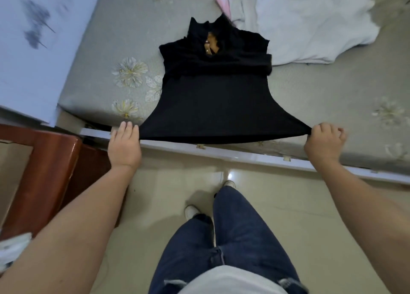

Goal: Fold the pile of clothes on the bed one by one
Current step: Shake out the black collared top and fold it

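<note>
A grey bed (106, 56) with pale flower prints fills the upper part of the view, its white edge running from nine o'clock down toward four o'clock. On it, near the edge, lies a black garment (213, 103), its long axis running from six to twelve o'clock, the hem nearest the person and the neck end pointing away. The hem is stretched wide; the upper part is bunched and folded over itself, with something brownish showing in a gap there that is too small to make out. The left hand (124, 145) is clenched on the hem's corner at nine o'clock, the right hand (324, 143) on the corner at three o'clock. At one o'clock, just beside the neck end, lies a crumpled white garment (310, 23) with a pink edge, partly cut off by the frame.
</note>
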